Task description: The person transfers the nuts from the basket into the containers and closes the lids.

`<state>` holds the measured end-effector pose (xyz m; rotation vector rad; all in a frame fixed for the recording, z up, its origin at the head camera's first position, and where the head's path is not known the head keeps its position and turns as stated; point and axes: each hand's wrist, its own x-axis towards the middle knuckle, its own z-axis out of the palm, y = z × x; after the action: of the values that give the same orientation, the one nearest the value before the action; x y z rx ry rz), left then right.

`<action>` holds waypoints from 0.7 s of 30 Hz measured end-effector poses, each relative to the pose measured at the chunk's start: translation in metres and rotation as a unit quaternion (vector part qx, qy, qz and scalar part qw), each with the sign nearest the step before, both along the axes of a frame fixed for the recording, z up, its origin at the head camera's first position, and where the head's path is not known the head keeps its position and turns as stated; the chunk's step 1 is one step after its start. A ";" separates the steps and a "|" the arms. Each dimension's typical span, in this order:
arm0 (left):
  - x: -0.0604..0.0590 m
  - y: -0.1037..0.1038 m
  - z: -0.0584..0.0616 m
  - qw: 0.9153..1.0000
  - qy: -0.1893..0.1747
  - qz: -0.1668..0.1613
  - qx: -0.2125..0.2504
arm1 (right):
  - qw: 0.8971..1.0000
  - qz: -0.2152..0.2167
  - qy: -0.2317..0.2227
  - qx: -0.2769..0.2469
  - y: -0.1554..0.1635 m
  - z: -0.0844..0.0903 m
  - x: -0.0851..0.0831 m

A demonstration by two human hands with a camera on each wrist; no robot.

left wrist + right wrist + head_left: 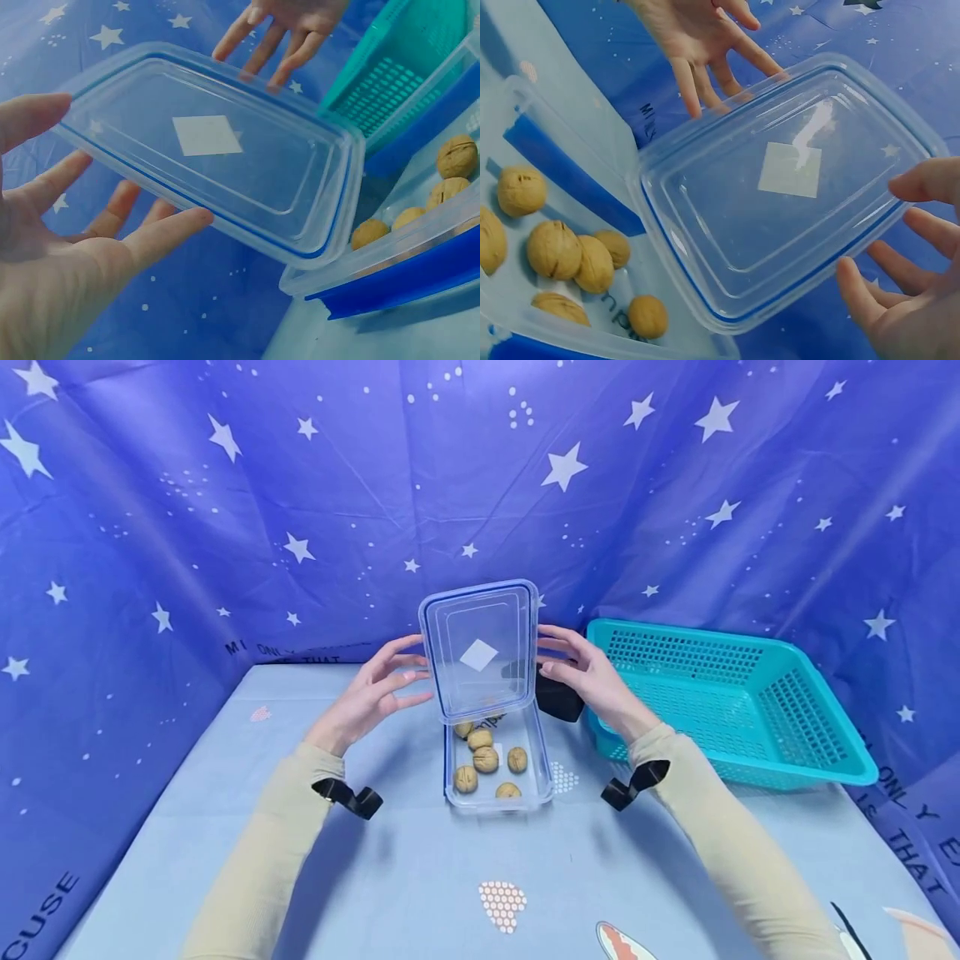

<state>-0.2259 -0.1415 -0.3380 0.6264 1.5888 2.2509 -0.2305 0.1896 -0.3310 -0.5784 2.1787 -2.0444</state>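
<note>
A clear plastic lid (480, 652) with a blue seal and a white diamond label stands tilted up over the far part of a clear food container (534, 777). Inside the container lie several walnuts (485, 760); the lid partly covers the far ones in the head view. My left hand (371, 693) touches the lid's left edge with spread, fairly straight fingers. At the opposite edge, my right hand (600, 685) touches the lid in much the same way. Blue side flaps (574, 176) hang down along the container in the right wrist view.
A turquoise plastic basket (813, 689) stands on the right of the table, close to my right forearm. A black boxy object (558, 697) sits behind my right hand. Blue star-patterned cloth (360, 510) hangs behind the table (420, 893).
</note>
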 end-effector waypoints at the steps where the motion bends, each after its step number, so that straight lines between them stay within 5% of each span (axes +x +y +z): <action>1: 0.000 0.001 -0.001 1.000 0.003 0.001 0.006 | 1.000 0.000 -0.006 -0.020 0.000 -0.001 0.001; 12: 0.004 0.012 -0.015 0.998 0.036 0.037 0.035 | 0.969 -0.020 -0.124 -0.212 -0.002 -0.011 0.010; 16: 0.006 0.018 -0.024 0.996 0.034 0.057 0.052 | 0.957 -0.047 -0.168 -0.230 -0.007 -0.016 0.015; 21: 0.010 0.023 -0.035 0.994 0.016 0.084 0.070 | 0.955 -0.069 -0.199 -0.207 -0.012 -0.022 0.021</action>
<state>-0.2156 -0.1183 -0.3734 0.5866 1.5615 2.5041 -0.2090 0.1781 -0.3527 -0.0265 1.6142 -2.4495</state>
